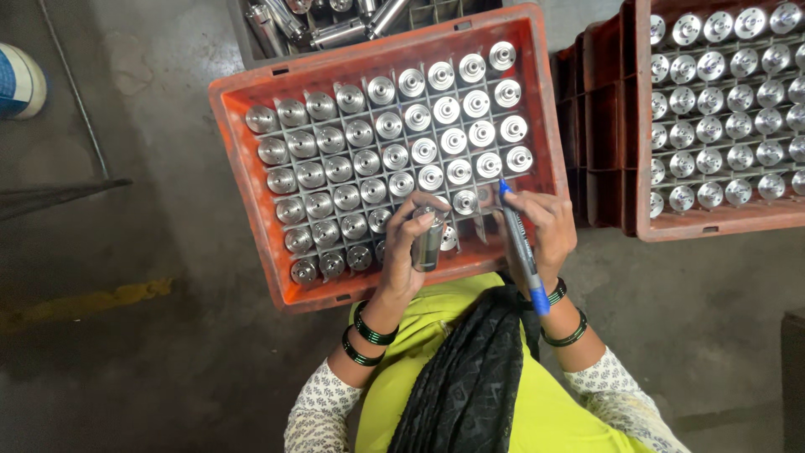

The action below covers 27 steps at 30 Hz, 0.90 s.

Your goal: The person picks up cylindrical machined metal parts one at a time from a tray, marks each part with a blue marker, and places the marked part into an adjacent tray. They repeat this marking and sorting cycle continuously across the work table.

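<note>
While the left hand (417, 243) grips a smooth steel cylinder (428, 239), the right hand (543, 225) pinches a blue marker (521, 247) — over the orange crate (243, 159).

Parts crate (251, 180) ahead, gridded; second crate (641, 126) right (partly cropped); loose cylinders (319, 25) behind, probably in bin.

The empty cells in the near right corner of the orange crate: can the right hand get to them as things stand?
Probably yes. The right hand hovers right over that corner of the orange crate, nothing lies between, but it grips a blue marker, so its fingers are not free.
</note>
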Motion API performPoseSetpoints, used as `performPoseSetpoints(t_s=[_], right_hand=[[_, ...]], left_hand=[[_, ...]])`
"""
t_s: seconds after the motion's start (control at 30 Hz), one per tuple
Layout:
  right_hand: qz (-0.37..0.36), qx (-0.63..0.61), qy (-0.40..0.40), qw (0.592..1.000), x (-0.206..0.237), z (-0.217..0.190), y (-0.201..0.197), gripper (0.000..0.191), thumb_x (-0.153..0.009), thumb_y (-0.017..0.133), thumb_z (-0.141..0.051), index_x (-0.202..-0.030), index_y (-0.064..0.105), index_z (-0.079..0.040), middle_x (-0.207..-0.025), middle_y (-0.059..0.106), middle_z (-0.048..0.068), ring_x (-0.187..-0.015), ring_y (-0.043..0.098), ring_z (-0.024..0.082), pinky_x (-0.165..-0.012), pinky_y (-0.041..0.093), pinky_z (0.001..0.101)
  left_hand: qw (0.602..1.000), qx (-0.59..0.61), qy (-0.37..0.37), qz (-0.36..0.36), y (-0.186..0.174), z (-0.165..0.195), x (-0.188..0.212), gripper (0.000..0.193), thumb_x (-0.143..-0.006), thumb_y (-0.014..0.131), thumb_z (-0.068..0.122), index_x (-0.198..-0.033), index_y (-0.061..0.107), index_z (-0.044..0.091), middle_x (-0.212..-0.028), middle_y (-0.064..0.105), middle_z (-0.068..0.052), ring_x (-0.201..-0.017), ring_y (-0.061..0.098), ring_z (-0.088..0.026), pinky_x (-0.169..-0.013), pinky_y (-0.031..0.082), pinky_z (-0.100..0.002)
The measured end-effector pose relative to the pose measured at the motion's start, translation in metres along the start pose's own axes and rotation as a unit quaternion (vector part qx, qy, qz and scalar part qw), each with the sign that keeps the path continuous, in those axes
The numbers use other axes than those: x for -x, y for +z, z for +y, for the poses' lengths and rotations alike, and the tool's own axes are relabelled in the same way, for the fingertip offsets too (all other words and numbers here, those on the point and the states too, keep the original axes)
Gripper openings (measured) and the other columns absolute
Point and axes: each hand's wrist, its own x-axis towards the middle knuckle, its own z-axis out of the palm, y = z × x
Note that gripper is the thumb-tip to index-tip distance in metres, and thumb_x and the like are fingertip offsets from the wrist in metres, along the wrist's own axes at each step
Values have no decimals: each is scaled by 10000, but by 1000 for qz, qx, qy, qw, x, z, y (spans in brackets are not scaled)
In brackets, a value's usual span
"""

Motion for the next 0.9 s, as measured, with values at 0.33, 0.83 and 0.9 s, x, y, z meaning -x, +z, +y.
performPoseSetpoints(t_s=[0.33, 0.83, 0.9], right_hand=[[-4, -60, 54, 997, 9, 4, -1, 204, -907, 728, -11, -1085, 630, -26, -997, 665, 135, -912, 636, 297, -827, 505, 376], [-86, -74, -33, 993, 10, 16, 0, 249, -792, 734, -46, -1019, 631, -42, -917, 651, 98, -825, 588, 273, -760, 452, 398], [-92, -96, -42, 990, 8, 17, -1, 236, -813, 736, -56, -1018, 618, -48, -945, 663, 100, -841, 589, 277, -763, 452, 389]], left_hand=[[1000, -9, 4, 9, -1, -2, -3, 295, -908, 636, 272, -1060, 645, 20, -956, 597, -32, -809, 551, -76, -695, 451, -215], [999, -9, 34, 21, -2, -8, -6, 287, -893, 626, 266, -1049, 651, 27, -986, 637, -37, -836, 592, -78, -757, 495, -213], [999, -2, 36, 28, -4, -11, -8, 280, -895, 629, 260, -1046, 652, 26, -954, 621, -24, -814, 582, -71, -744, 494, -212]])
